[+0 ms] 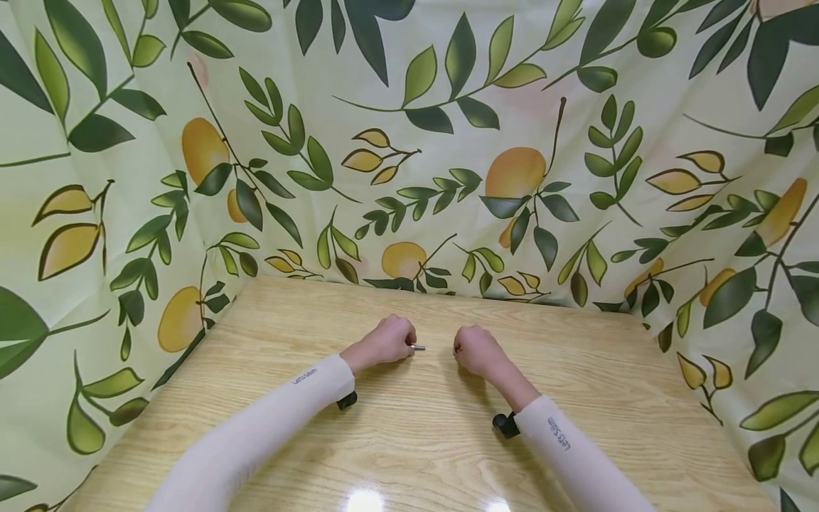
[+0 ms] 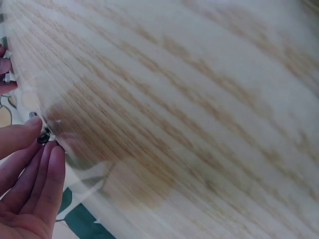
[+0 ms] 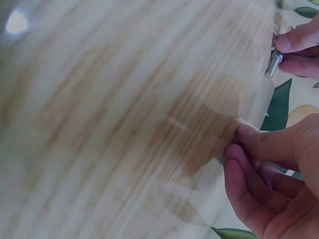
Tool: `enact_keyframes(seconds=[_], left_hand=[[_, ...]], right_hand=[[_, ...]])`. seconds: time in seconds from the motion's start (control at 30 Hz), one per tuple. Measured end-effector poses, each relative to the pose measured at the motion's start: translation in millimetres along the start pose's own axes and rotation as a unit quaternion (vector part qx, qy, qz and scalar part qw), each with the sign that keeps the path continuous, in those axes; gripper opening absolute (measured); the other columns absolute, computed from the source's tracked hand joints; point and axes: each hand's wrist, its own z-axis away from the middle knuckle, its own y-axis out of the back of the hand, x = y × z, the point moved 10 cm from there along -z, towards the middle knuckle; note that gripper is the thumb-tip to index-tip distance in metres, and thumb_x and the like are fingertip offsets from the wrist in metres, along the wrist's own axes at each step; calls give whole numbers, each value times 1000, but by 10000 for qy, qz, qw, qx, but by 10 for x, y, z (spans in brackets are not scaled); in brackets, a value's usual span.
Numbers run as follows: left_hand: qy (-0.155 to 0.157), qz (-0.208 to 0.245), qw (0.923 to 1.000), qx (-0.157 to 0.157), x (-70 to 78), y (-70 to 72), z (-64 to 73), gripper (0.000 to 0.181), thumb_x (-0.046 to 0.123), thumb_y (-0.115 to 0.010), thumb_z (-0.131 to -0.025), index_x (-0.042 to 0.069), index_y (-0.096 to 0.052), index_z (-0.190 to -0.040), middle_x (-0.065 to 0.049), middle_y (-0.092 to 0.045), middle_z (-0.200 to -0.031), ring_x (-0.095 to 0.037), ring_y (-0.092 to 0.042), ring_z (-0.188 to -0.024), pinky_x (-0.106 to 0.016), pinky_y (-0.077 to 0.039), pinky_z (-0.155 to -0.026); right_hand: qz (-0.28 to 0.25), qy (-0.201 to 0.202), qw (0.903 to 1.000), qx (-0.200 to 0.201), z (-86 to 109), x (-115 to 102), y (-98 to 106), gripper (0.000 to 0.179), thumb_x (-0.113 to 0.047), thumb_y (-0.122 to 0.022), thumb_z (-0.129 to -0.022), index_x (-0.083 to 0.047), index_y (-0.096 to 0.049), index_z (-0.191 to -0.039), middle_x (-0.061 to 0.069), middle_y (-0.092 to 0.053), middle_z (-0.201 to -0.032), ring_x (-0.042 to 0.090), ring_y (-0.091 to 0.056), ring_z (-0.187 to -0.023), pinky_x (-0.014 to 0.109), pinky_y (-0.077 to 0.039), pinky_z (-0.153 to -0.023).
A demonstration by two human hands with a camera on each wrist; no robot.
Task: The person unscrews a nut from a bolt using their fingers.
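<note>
My left hand [image 1: 386, 340] pinches a small silver metal cylinder [image 1: 418, 348] between thumb and fingers, a little above the wooden table. Its bright shank [image 3: 273, 63] sticks out toward the right hand; in the left wrist view a dark round end [image 2: 44, 138] shows between the fingertips. Opposite, my right hand [image 1: 478, 350] holds its thumb against its curled fingers around a tiny piece. A sliver of silver [image 2: 7, 78] appears there in the left wrist view; the fingers cover most of it, so its kind is unclear. A short gap separates the two hands.
Both hands are over the far half of a light wood-grain table [image 1: 409, 441]. A cloth [image 1: 409, 142] printed with leaves and fruit hangs behind it and at both sides. Small black wrist cameras [image 1: 506, 425] hang below the sleeves.
</note>
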Motion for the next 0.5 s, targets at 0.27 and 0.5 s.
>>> enact_keyframes(seconds=[0.27, 0.5], left_hand=[[42, 67, 10000, -19, -3, -34, 53, 9, 10, -78, -90, 3, -79, -97, -4, -76, -90, -13, -64, -81, -30, -57, -77], [109, 109, 9999, 2, -2, -42, 73, 10, 11, -79, -90, 4, -80, -97, -4, -76, -89, -13, -63, -80, -29, -56, -76]], right_hand=[[-234, -9, 9997, -44, 29, 10, -62, 27, 13, -62, -81, -7, -70, -66, 3, -60, -67, 15, -39, -61, 28, -32, -59], [-251, -129, 9996, -35, 50, 55, -34, 16, 7, -68, -85, -5, -80, -83, 10, -77, -94, 16, -59, -77, 35, -51, -72]])
